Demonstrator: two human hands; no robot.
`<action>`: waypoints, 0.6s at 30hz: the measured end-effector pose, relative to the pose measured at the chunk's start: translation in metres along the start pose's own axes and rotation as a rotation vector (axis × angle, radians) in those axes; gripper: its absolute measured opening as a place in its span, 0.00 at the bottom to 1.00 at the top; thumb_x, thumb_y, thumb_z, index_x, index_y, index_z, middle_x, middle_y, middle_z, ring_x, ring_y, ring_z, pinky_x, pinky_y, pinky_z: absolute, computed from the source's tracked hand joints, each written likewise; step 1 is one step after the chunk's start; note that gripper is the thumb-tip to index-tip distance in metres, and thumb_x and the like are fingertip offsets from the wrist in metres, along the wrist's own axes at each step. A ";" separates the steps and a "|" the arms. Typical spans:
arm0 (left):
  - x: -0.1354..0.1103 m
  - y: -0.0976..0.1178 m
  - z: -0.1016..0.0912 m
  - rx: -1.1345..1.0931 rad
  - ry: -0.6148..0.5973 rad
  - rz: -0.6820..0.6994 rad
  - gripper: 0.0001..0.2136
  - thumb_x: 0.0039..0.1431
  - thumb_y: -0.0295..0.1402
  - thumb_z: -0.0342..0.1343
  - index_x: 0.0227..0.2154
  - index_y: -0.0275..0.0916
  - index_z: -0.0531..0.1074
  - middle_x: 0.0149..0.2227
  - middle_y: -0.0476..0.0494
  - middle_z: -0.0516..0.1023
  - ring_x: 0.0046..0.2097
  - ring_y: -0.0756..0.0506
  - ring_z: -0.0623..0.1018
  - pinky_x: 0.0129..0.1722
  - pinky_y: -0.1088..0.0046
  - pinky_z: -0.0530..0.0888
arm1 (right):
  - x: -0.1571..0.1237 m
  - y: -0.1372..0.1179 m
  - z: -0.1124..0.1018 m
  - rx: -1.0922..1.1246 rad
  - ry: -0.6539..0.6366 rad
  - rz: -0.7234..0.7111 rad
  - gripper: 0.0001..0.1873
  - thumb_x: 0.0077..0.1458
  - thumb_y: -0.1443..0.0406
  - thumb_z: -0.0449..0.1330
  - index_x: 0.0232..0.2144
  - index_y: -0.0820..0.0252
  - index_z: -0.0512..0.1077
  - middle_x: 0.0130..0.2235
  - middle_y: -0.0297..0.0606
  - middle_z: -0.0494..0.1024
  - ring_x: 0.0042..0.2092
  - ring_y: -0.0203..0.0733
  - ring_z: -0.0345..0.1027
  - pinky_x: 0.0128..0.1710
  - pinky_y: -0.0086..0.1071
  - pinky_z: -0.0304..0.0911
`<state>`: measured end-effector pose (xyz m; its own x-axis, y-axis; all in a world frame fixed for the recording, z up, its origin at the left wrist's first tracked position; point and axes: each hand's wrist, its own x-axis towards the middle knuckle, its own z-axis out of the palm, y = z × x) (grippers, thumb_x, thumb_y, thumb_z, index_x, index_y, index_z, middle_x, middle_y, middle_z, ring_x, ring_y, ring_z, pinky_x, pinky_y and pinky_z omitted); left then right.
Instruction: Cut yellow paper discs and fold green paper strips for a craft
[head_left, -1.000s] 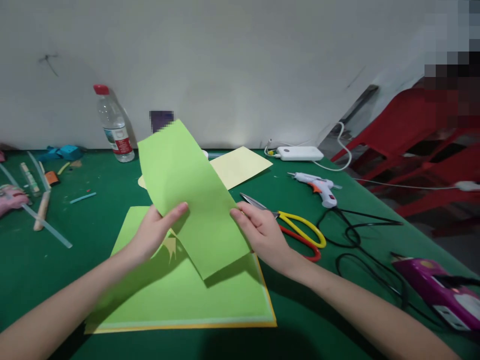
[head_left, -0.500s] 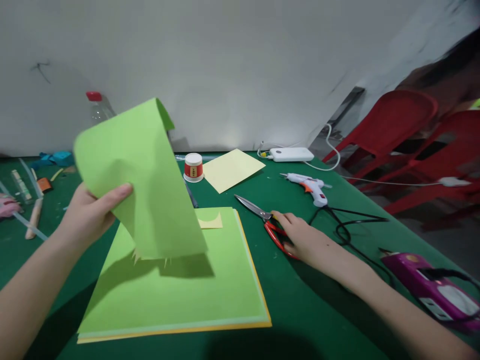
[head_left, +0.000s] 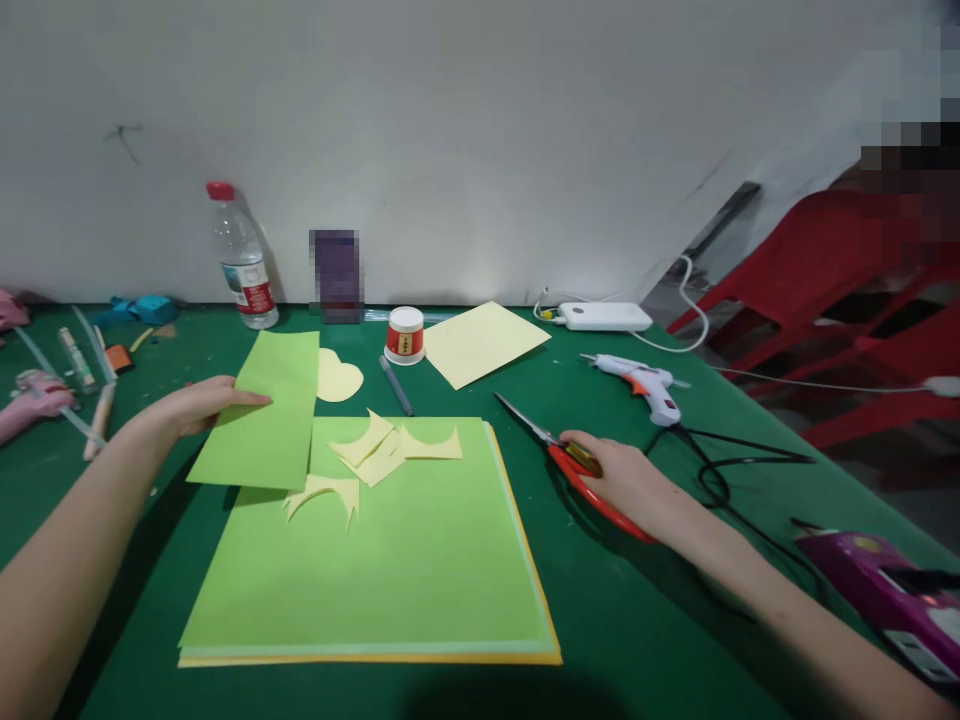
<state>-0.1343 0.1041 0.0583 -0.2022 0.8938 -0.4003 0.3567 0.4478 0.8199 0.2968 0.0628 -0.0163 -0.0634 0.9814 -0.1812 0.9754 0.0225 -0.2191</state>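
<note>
Green sheet: we see it lying flat at the left, its near right corner overlapping the far left corner of the paper stack.
Left hand: we grip the sheet's left edge, thumb on top.
Scissors: on the desk just right of the stack, blades pointing far and left.
Right hand: curled over the handles, grasping them; a red loop shows under the wrist.
Paper stack: green on top, yellow and orange edges beneath.
Offcuts: pale yellow curved scraps on the stack's far part.
Far side: bottle, paper cup, yellow sheet, glue gun.
</note>
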 end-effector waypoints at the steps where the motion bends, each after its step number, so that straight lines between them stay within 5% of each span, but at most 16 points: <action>1: 0.005 -0.004 -0.003 0.006 -0.024 -0.039 0.16 0.33 0.31 0.67 0.24 0.33 0.65 0.22 0.42 0.77 0.25 0.41 0.77 0.25 0.65 0.75 | -0.001 -0.001 -0.001 0.021 0.010 -0.005 0.21 0.48 0.70 0.50 0.47 0.63 0.66 0.36 0.46 0.73 0.38 0.49 0.68 0.36 0.35 0.60; 5: 0.018 -0.015 -0.011 -0.006 -0.025 -0.110 0.19 0.33 0.31 0.68 0.28 0.34 0.65 0.24 0.44 0.77 0.28 0.43 0.78 0.29 0.67 0.75 | -0.011 -0.009 -0.009 0.154 0.050 -0.052 0.21 0.51 0.64 0.50 0.48 0.61 0.63 0.34 0.42 0.74 0.35 0.46 0.69 0.36 0.35 0.63; 8: 0.016 -0.012 -0.012 -0.063 0.013 -0.113 0.20 0.31 0.29 0.68 0.30 0.34 0.66 0.21 0.45 0.77 0.26 0.43 0.77 0.27 0.67 0.75 | -0.023 -0.026 -0.016 0.609 0.039 -0.147 0.18 0.50 0.56 0.52 0.41 0.59 0.66 0.28 0.38 0.73 0.31 0.44 0.69 0.33 0.35 0.65; 10: 0.009 -0.006 -0.007 -0.130 0.029 -0.081 0.19 0.32 0.28 0.67 0.31 0.33 0.68 0.21 0.42 0.77 0.24 0.42 0.77 0.24 0.66 0.75 | -0.030 -0.042 -0.021 0.991 -0.019 -0.189 0.15 0.49 0.59 0.51 0.38 0.59 0.66 0.32 0.42 0.74 0.33 0.45 0.70 0.36 0.37 0.65; 14: -0.012 0.014 0.014 -0.346 0.062 0.101 0.14 0.37 0.30 0.65 0.30 0.30 0.73 0.23 0.36 0.78 0.23 0.40 0.77 0.23 0.64 0.75 | -0.044 -0.074 -0.025 1.322 -0.287 -0.258 0.33 0.36 0.68 0.48 0.50 0.58 0.57 0.51 0.46 0.66 0.51 0.48 0.63 0.49 0.42 0.59; 18: -0.036 0.029 0.041 -0.602 0.172 0.367 0.13 0.44 0.32 0.62 0.35 0.35 0.73 0.29 0.43 0.80 0.29 0.45 0.79 0.31 0.72 0.76 | -0.060 -0.090 -0.020 1.289 -0.502 -0.526 0.29 0.42 0.63 0.48 0.51 0.55 0.56 0.44 0.46 0.71 0.44 0.47 0.69 0.44 0.42 0.63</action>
<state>-0.0793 0.0853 0.0797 -0.3237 0.9458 -0.0269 -0.1246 -0.0145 0.9921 0.2165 0.0054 0.0332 -0.6686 0.7412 -0.0590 -0.0210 -0.0982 -0.9949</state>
